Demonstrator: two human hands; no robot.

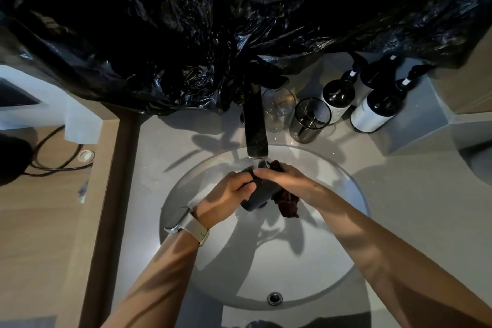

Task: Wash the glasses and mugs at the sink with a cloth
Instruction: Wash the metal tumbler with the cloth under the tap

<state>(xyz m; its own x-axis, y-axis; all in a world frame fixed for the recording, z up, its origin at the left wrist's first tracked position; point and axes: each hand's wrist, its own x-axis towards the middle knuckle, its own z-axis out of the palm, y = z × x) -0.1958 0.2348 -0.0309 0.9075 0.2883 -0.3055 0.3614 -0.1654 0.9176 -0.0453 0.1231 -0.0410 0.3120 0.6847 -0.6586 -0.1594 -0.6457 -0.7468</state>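
Over the round white sink (pixel 332 269), my left hand (pixel 226 194) grips a dark grey mug (pixel 262 194), held tilted under the tap (pixel 255 128). Water from the tap runs onto the mug's upper end. My right hand (pixel 285 180) holds a dark red cloth (pixel 288 205) against the mug's right side; the cloth hangs below my palm and also shows above my fingers. A clear glass (pixel 278 109) and a smoked dark glass (pixel 310 120) stand on the counter behind the sink, right of the tap.
Black plastic sheeting (pixel 213 34) covers the wall above the counter. Two dark pump bottles with white labels (pixel 338 98) (pixel 378 112) stand at the back right. A wooden ledge (pixel 48 208) with a black cable (pixel 58 157) lies to the left. The overflow hole (pixel 274 298) sits at the sink's near edge.
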